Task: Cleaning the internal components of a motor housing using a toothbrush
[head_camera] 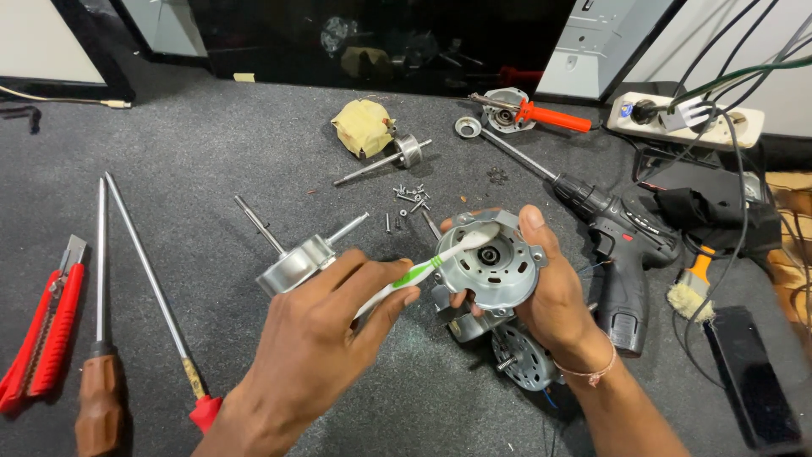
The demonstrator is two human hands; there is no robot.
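Head-camera view: fingers of the left hand are closed around the handle of a green-and-white toothbrush, its bristles pressed onto the rim of a round metal motor housing, which the right hand grips from the side, thumb hooked over the top edge, holding it just above the grey table. The step in hand looks like brushing the housing clean; going on would likely call for turning the housing in the right hand so the bristles reach the rest of the rim. Just beside the left hand lies a rotor on its shaft, with loose screws beyond. A cordless drill lies to the right, and two long screwdrivers and a red utility knife lie far left.
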